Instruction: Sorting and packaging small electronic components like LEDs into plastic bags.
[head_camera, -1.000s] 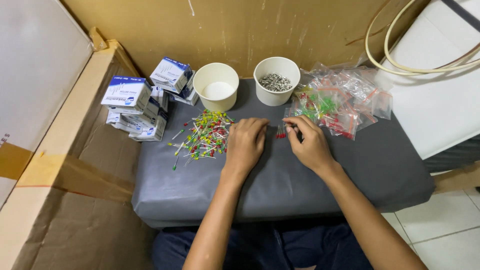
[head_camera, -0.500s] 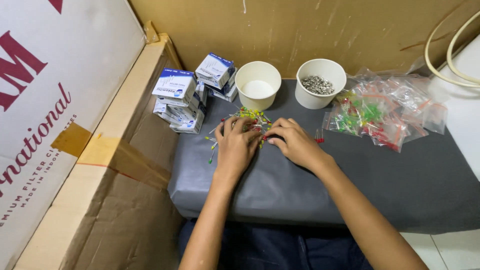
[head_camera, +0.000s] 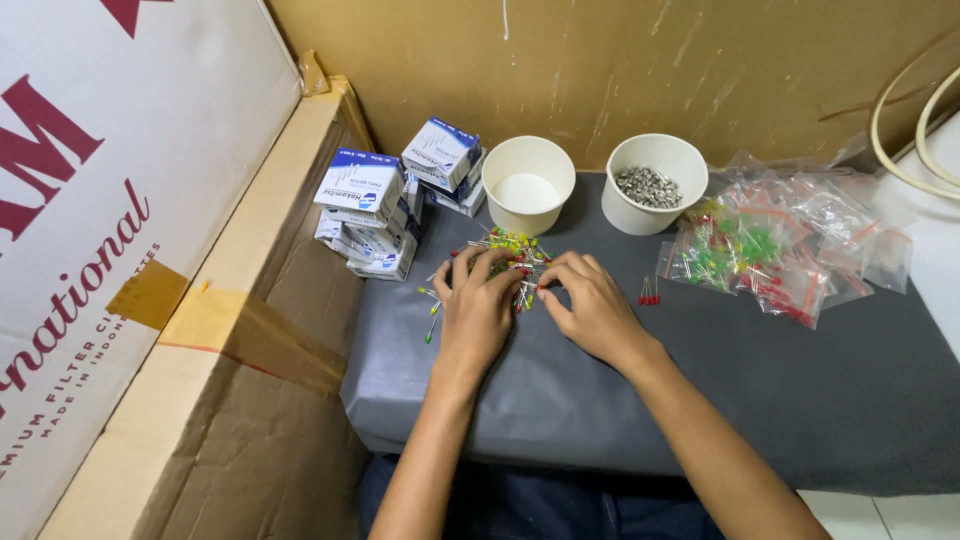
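A loose pile of small red, yellow and green LEDs (head_camera: 508, 252) lies on the grey mat (head_camera: 700, 380). My left hand (head_camera: 477, 308) rests palm down on the near side of the pile, fingertips touching the LEDs. My right hand (head_camera: 592, 308) is just to its right, fingers curled at the pile's right edge; whether it pinches any LED is hidden. A few red LEDs (head_camera: 648, 291) lie apart, right of my right hand.
Two white paper cups stand at the back: an empty one (head_camera: 528, 182) and one with small metal parts (head_camera: 655, 181). Clear bags of sorted LEDs (head_camera: 780, 245) lie at right. Small blue-and-white boxes (head_camera: 385, 205) are stacked at left, beside a large cardboard carton (head_camera: 180, 330).
The view has swung left and drawn closer. Both hands have moved left from the mat's middle onto the LED pile.
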